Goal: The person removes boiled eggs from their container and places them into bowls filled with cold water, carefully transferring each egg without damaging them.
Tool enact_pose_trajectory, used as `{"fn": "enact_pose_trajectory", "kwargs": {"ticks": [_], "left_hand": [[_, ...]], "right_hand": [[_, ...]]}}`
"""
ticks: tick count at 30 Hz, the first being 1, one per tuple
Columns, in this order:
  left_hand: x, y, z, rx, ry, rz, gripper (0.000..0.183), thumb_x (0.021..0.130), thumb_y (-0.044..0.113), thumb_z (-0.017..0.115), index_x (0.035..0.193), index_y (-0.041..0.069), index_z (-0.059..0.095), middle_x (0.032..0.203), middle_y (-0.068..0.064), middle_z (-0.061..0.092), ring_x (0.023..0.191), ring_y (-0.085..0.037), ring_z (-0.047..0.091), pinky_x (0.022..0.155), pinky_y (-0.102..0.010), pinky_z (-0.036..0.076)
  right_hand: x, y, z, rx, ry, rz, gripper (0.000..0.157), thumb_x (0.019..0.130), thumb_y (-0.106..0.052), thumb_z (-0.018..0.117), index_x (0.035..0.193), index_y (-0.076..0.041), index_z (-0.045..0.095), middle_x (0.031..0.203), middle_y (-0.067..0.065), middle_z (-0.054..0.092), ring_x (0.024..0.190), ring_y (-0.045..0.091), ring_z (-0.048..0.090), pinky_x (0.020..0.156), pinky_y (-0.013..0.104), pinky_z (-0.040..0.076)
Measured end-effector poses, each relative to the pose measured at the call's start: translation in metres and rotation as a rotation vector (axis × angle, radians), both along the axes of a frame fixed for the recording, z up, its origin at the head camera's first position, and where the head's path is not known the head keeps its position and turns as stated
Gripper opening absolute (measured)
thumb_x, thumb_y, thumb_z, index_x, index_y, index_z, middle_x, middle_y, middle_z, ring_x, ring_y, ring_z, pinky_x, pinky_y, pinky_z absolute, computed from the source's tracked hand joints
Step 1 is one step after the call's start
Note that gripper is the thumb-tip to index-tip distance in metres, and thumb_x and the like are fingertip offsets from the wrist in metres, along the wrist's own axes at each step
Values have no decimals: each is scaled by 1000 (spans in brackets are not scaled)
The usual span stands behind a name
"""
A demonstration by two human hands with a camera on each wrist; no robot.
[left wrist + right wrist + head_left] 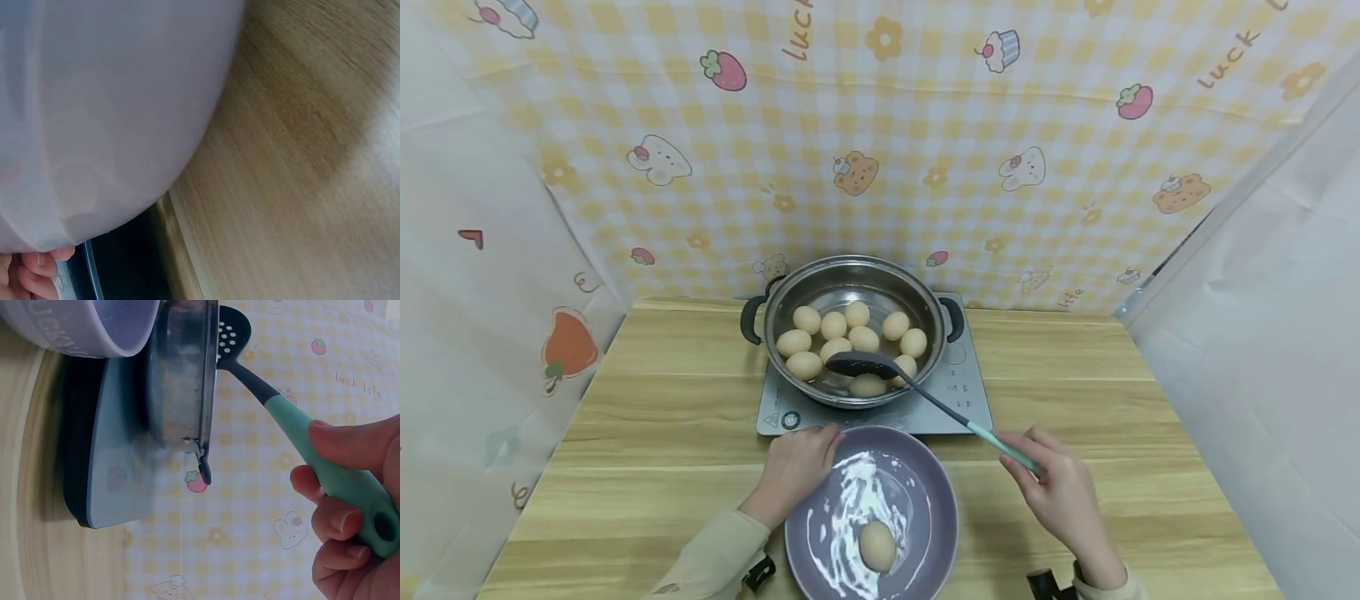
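Note:
My right hand [1060,492] grips the mint-green handle of a slotted spoon [312,440], fingers curled round it in the right wrist view. The spoon's dark perforated head sits over the near side of a steel pot [930,367], with nothing on it in the right wrist view. Several brown eggs [793,342] lie in the pot, some partly hidden by the spoon head. At the upper left rim of a purple bowl [942,508], my left hand [797,462] holds on with its thumb inside the edge. One egg [877,547] rests in the bowl.
The pot stands on a flat grey induction cooker [973,400], its two black handles [953,319] pointing left and right. The wooden table [1090,375] ends at a checked yellow cloth [895,217] behind. White sheets [1262,300] flank both sides.

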State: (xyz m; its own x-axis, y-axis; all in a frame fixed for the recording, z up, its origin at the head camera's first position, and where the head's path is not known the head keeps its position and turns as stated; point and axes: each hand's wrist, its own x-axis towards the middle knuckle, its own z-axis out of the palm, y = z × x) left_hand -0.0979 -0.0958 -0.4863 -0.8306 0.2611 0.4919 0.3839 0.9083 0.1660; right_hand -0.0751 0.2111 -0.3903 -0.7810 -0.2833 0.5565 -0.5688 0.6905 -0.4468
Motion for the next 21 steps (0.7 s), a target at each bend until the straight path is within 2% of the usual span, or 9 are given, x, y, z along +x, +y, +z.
{"fn": "enact_pose_trajectory", "kwargs": {"ticks": [12,21], "left_hand": [[-1,0,-1,-5,-7,1,22,83,26,62,67,15,52,49,3,50,39,-17,48,34,-27,25],[1,0,2,-9,-16,-5,21,83,25,62,68,14,53,50,1,52,41,-18,50,35,-29,27]], "right_hand": [[4,-6,1,-10,-71,80,31,67,5,73,95,-9,70,66,-14,45,52,-6,32,44,11,28],[4,-11,1,-57,-205,132,27,74,3,69,99,-7,68,71,-11,51,56,-3,37,46,18,35]]}}
